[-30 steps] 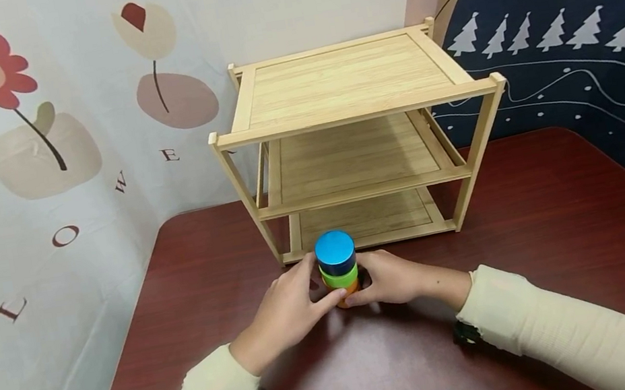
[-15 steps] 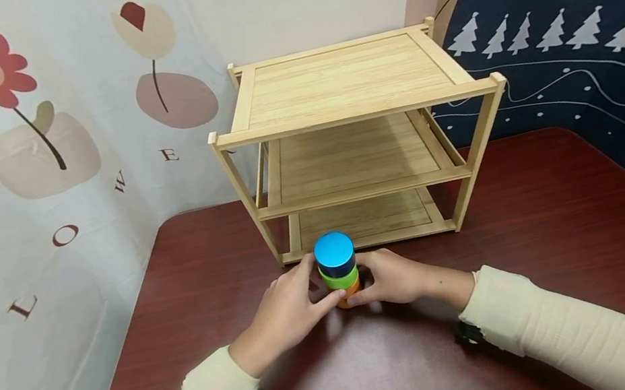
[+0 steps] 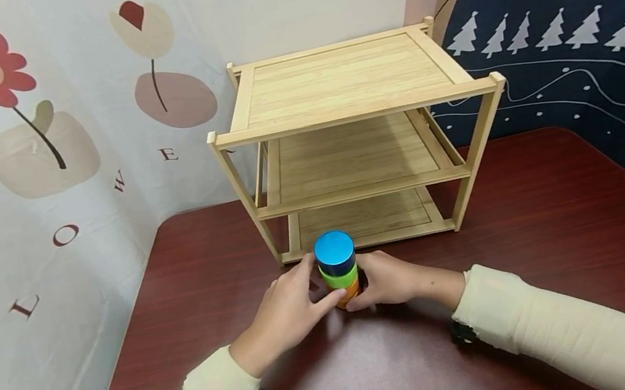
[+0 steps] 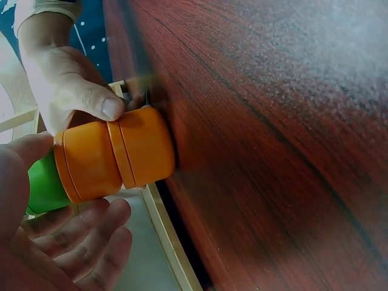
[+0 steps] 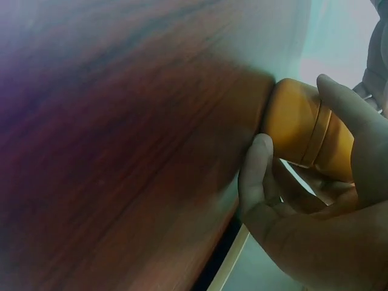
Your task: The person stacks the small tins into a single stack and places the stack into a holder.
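Observation:
A round upright container (image 3: 335,253) stands on the table, with a shiny blue top, a green band and an orange lower part (image 4: 91,160). My left hand (image 3: 281,309) holds it from the left, thumb in front, at about the green and upper orange parts. From the right, my right hand (image 3: 389,277) grips the orange lower part near the table, its thumb (image 5: 348,103) and fingers on opposite sides. In the left wrist view a raised ring circles the orange part. The blue top is out of sight in both wrist views.
Just behind the container stands a three-level wooden rack (image 3: 349,114) with bare shelves. The dark red table (image 3: 181,297) extends to both sides. Printed cloth (image 3: 87,87) hangs along the back and left.
The right forearm and thumb have shifted slightly to the left and down. The left hand and the container stay almost where they were.

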The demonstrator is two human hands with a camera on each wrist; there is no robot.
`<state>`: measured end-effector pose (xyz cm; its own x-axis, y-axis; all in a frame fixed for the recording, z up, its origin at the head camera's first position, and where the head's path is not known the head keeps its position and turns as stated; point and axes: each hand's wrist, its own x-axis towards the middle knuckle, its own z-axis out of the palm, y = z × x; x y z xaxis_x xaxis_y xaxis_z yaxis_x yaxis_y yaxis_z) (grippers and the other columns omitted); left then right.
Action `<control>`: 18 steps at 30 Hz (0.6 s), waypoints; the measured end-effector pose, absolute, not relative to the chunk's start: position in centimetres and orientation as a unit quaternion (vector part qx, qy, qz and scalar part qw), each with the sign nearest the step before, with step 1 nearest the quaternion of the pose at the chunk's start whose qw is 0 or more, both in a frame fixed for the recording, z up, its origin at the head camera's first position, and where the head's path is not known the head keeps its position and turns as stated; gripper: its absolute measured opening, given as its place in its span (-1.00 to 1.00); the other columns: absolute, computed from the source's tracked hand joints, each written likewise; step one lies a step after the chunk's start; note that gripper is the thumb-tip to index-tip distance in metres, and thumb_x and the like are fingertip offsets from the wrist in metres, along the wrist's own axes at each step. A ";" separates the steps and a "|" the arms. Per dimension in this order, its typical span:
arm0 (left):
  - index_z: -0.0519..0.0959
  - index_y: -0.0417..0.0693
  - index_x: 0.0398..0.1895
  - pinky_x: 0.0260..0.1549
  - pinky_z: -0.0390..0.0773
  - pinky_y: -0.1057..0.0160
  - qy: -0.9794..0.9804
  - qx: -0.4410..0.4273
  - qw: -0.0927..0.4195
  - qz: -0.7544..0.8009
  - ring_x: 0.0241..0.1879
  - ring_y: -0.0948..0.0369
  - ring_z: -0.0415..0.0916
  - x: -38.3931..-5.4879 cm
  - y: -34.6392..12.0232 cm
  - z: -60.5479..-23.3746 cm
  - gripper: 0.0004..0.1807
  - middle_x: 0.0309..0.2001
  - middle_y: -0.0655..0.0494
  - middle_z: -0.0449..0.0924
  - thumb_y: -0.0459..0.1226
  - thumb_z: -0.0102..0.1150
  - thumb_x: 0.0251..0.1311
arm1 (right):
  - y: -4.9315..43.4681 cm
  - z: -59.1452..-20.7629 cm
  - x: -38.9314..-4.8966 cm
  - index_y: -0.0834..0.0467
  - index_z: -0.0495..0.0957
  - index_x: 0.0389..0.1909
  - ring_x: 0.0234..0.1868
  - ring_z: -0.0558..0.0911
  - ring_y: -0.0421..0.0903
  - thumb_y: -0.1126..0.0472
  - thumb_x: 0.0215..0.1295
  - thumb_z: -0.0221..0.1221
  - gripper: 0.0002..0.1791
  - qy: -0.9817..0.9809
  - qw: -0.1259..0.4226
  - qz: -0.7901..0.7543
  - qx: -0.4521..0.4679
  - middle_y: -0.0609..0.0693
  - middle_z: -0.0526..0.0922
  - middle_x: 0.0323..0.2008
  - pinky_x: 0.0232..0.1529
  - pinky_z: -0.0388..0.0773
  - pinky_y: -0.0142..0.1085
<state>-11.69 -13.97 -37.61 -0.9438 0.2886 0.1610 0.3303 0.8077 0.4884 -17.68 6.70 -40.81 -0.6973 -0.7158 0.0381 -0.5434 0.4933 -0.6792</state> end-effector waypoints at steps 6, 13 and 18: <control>0.45 0.00 0.18 -0.27 0.63 0.22 -0.950 -0.161 0.036 -0.266 -0.26 0.29 0.67 -11.7 -14.0 -37.6 -0.35 -0.21 0.18 0.68 0.05 0.43 0.11 | 6.5 -40.9 -17.6 0.09 0.50 0.15 -0.06 0.65 -0.22 0.07 0.05 0.51 -0.36 0.857 0.120 -0.345 -0.362 -0.07 0.70 -0.02 0.04 0.59 -0.24; 0.43 0.02 0.24 -0.26 0.63 0.20 -0.950 -0.164 0.032 -0.264 -0.26 0.30 0.66 -11.6 -13.8 -37.4 -0.32 -0.20 0.19 0.69 0.07 0.42 0.11 | 6.7 -40.8 -17.4 0.09 0.52 0.12 -0.08 0.66 -0.21 0.08 0.05 0.50 -0.40 0.855 0.114 -0.350 -0.366 -0.09 0.71 -0.05 0.00 0.60 -0.26; 0.42 0.04 0.25 -0.26 0.63 0.22 -0.949 -0.170 0.035 -0.265 -0.24 0.30 0.67 -11.6 -13.7 -37.3 -0.32 -0.18 0.21 0.68 0.07 0.42 0.11 | 6.8 -40.7 -17.3 0.07 0.53 0.12 -0.08 0.66 -0.22 0.08 0.05 0.50 -0.41 0.853 0.116 -0.356 -0.365 -0.10 0.70 -0.05 0.01 0.60 -0.28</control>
